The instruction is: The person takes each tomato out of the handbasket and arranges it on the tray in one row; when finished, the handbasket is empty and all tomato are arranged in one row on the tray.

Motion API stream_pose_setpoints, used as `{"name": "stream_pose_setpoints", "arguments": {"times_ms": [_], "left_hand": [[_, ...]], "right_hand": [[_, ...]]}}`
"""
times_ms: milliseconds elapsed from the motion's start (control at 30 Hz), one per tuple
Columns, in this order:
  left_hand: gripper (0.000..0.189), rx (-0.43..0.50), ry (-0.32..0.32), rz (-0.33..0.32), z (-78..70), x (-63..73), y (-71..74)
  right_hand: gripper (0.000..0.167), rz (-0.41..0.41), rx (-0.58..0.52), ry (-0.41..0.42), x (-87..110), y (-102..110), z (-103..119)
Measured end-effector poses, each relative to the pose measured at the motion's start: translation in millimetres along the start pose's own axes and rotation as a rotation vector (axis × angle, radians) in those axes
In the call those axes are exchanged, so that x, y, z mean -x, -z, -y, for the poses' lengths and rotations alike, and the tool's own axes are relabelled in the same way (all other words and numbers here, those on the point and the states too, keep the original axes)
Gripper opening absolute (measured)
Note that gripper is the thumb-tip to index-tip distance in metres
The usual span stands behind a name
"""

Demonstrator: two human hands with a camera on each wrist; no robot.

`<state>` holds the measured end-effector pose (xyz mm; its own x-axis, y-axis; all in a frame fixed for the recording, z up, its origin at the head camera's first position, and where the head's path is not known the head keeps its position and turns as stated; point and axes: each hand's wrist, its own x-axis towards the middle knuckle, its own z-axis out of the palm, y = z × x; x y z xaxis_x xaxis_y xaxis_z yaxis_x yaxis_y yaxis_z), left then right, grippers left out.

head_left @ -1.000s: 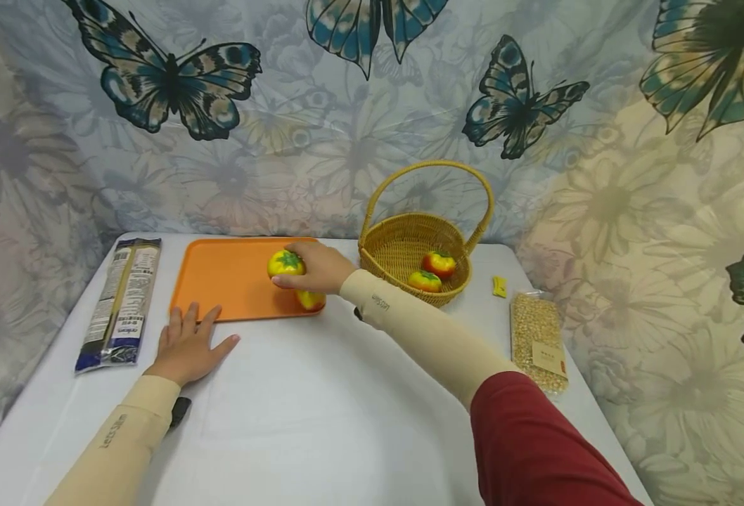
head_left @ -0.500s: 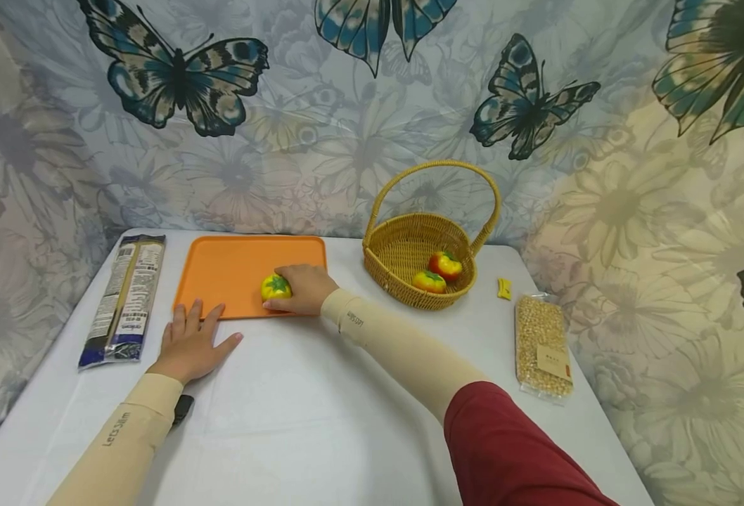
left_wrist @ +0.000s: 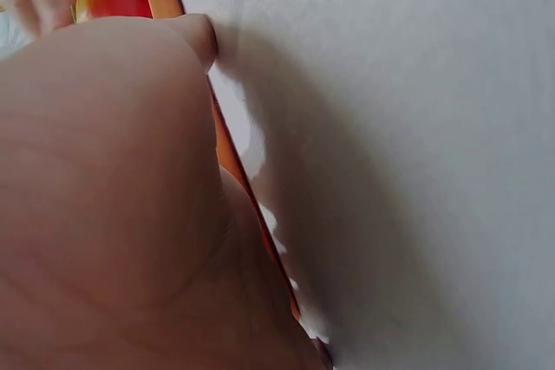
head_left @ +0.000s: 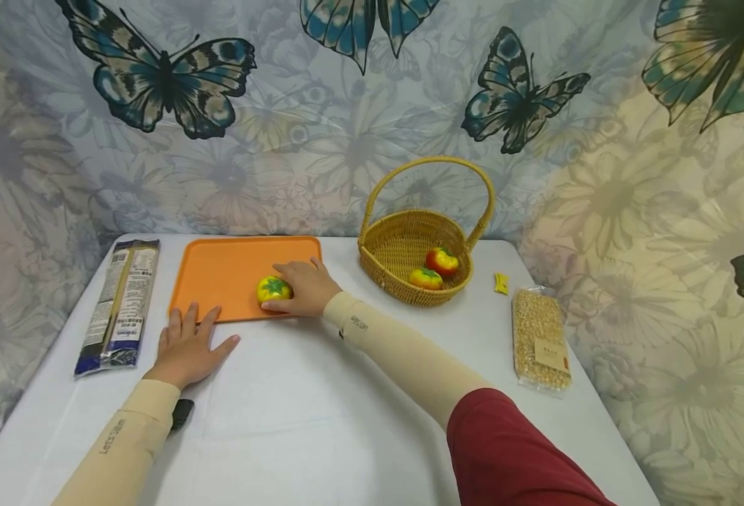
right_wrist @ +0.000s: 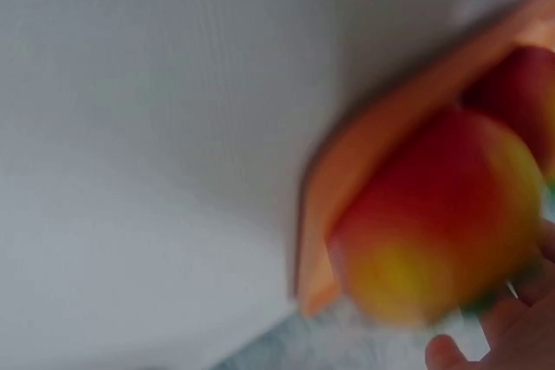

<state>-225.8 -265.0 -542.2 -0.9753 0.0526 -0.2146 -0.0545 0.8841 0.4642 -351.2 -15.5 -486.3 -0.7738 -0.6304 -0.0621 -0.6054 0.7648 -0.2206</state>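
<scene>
Beside a yellow-green-topped persimmon [head_left: 273,289] on the orange tray [head_left: 220,270], my right hand [head_left: 309,287] has its thumb and forefinger spread around the fruit's right side, and another finger raised. Contact is hard to tell. In the right wrist view, a red-yellow persimmon [right_wrist: 442,214] stands by the tray's corner with a second persimmon [right_wrist: 525,106] behind it; the fingers [right_wrist: 520,327] show at lower right. From the head, my hand hides one of them. My left hand [head_left: 188,349] lies flat, fingers spread, fingertips on the tray's front left corner.
A wicker basket [head_left: 385,246] with a tall handle holds two persimmons [head_left: 432,270] right of the tray. A long printed packet [head_left: 119,306] lies left. A small yellow wrapper [head_left: 501,283] and a bag of corn kernels [head_left: 539,337] lie right. Patterned cloth [head_left: 347,126] hangs behind.
My right hand has brought the held persimmon leftward and toward me, down onto the tray beside the other one. Its fingers have since spread wider. My left hand stays in place.
</scene>
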Motion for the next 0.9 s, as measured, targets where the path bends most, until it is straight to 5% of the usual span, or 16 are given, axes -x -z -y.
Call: {"name": "stream_pose_setpoints", "arguments": {"times_ms": [267,500,667,900], "left_hand": [[0.101,0.014,-0.005,-0.006,2.8,-1.1,-3.9],[0.101,0.024,-0.015,-0.008,2.7,0.8,-0.4],[0.101,0.031,-0.013,-0.004,2.5,1.6,-1.3],[0.102,0.024,-0.013,0.002,0.1,-0.8,-5.2]], "right_hand": [[0.085,-0.155,-0.090,0.040,47.7,70,-43],[0.086,-0.242,-0.190,-0.179,97.3,121,-133],[0.091,-0.165,-0.112,-0.410,127.1,115,-180],[0.077,-0.092,-0.015,-0.560,147.5,82,-186]]}}
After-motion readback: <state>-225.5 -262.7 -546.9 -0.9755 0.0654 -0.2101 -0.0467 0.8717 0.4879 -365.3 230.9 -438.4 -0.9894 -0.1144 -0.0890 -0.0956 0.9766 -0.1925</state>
